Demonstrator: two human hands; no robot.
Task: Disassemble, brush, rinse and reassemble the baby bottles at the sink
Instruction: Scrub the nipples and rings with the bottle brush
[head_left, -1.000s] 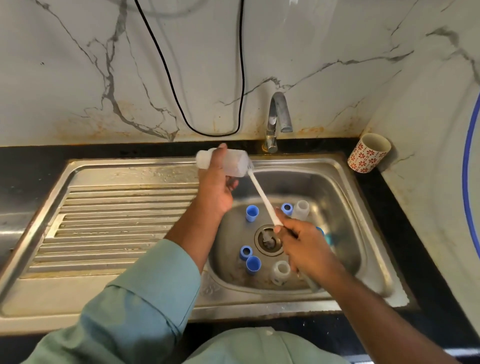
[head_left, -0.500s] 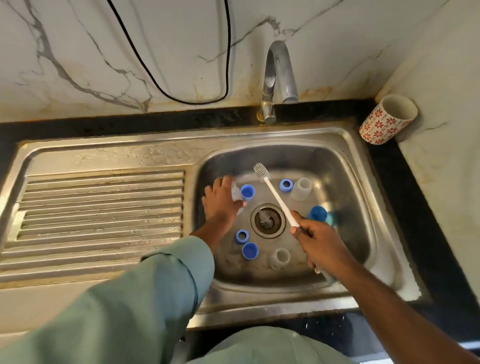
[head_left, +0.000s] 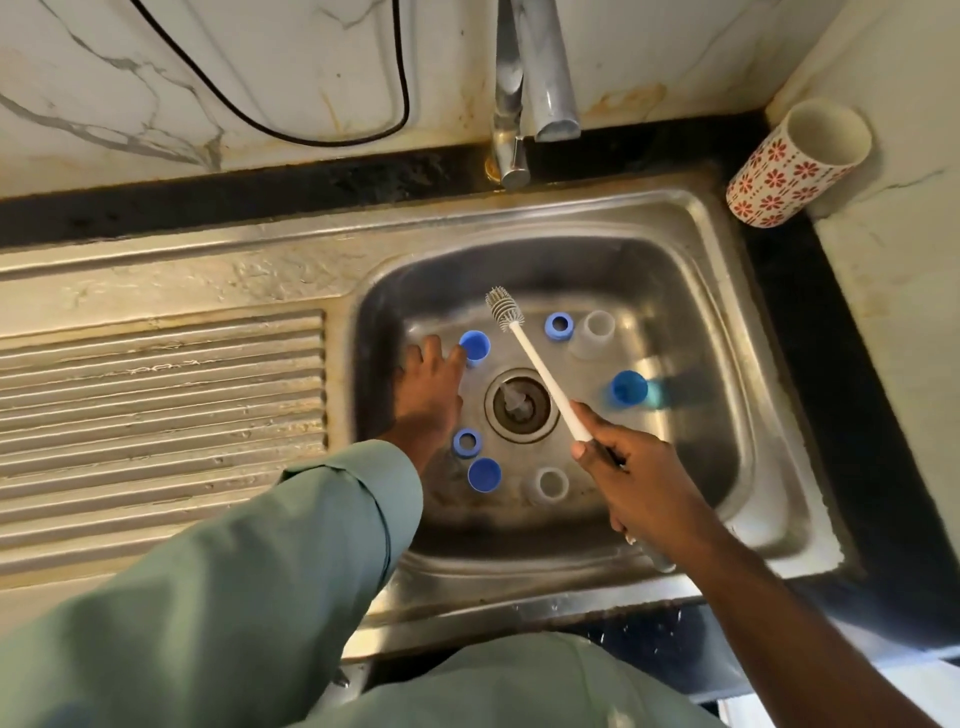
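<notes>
In the steel sink basin (head_left: 691, 291) lie several loose bottle parts. My left hand (head_left: 431, 387) reaches down at the basin's left side, its fingertips touching a blue cap (head_left: 474, 345); whether it holds anything beneath I cannot tell. My right hand (head_left: 631, 473) grips the white handle of a bottle brush (head_left: 540, 374), whose bristle head points up-left over the basin. Two clear bottle bodies stand open end up, one at the back (head_left: 595, 332) and one at the front (head_left: 549, 484). Blue rings (head_left: 559, 326) (head_left: 466, 442) and blue caps (head_left: 628, 387) (head_left: 484, 474) lie around the drain (head_left: 521, 405).
The tap (head_left: 524, 93) hangs over the basin's back edge with no water running. A ribbed drainboard (head_left: 156, 415) stretches to the left. A white cup with red flowers (head_left: 795, 166) leans in the right back corner. A black cable (head_left: 311, 130) hangs on the marble wall.
My left hand lowered the clear bottle from under the tap into the basin's left side. The brush came out of the bottle and now hangs free over the drain.
</notes>
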